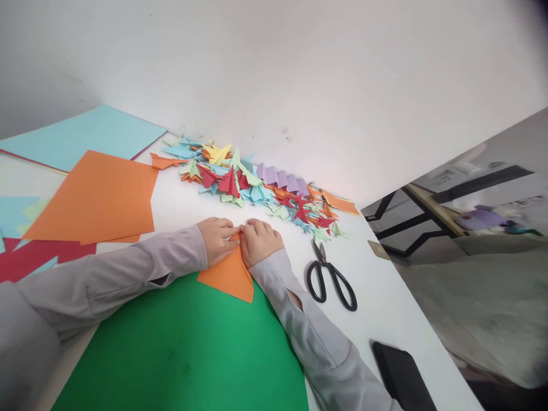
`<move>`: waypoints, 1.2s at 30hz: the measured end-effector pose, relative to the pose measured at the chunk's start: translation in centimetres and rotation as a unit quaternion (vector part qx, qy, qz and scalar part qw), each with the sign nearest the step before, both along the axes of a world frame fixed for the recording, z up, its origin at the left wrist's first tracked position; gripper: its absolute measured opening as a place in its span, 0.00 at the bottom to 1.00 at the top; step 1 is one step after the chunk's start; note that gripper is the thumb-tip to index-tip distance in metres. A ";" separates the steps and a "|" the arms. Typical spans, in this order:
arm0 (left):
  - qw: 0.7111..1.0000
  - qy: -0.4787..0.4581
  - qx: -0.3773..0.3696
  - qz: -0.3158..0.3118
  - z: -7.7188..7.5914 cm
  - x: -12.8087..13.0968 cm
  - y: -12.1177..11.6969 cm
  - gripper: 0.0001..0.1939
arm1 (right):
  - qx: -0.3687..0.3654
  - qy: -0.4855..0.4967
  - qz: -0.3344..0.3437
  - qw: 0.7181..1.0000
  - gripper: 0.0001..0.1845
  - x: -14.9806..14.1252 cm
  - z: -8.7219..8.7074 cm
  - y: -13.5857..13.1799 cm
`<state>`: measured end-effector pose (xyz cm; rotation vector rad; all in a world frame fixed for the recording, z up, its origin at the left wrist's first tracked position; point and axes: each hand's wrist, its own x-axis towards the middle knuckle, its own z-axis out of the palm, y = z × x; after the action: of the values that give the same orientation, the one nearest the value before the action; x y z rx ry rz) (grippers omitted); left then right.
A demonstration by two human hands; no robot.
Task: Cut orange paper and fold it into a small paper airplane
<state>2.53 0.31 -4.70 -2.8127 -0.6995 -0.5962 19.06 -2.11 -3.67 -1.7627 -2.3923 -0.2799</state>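
A partly folded piece of orange paper (pixel 229 278) lies over the far end of a large green sheet (pixel 192 348). Its narrow far end is pinched between my two hands. My left hand (pixel 217 240) presses on it from the left, fingers closed together on the paper. From the right, my right hand (pixel 260 242) grips the same tip, its fingers curled and its thumb side touching the left fingertips. The paper widens toward me, and a crease runs down its right side. The tip itself is hidden under the fingers.
A pile of small folded paper planes (pixel 229 182) lies along the wall. Black-handled scissors (pixel 329 277) rest to the right, blades pointing away. A dark phone-like object (pixel 402 374) is near the right edge. Orange sheets (pixel 103 200) and blue sheets (pixel 94 134) lie at left.
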 end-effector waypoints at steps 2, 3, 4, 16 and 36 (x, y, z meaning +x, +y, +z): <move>1.000 0.006 0.006 -0.003 0.1 0.0 0.1 0.13 | -0.009 -0.011 -0.003 1.000 0.13 -0.1 0.3 -0.1; 1.000 0.009 0.009 -0.005 0.2 0.0 0.1 0.13 | -0.011 -0.019 -0.003 1.000 0.13 -0.2 0.4 -0.1; 1.000 0.012 0.011 -0.008 0.2 0.0 0.1 0.13 | -0.012 -0.028 -0.002 1.000 0.13 -0.3 0.5 -0.2; 0.998 0.005 0.063 -0.014 0.1 0.0 -0.4 0.13 | -0.015 -0.056 -0.007 0.998 0.15 -0.8 1.1 -0.8; 0.999 -0.026 0.044 0.002 1.1 -3.8 -5.7 0.12 | 0.001 -0.031 0.006 1.000 0.16 -0.5 0.9 -0.7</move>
<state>-1.24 -5.36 -3.64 -2.7238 -0.6719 -0.6837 18.53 -2.80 -2.81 -1.7637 -2.4423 -0.3399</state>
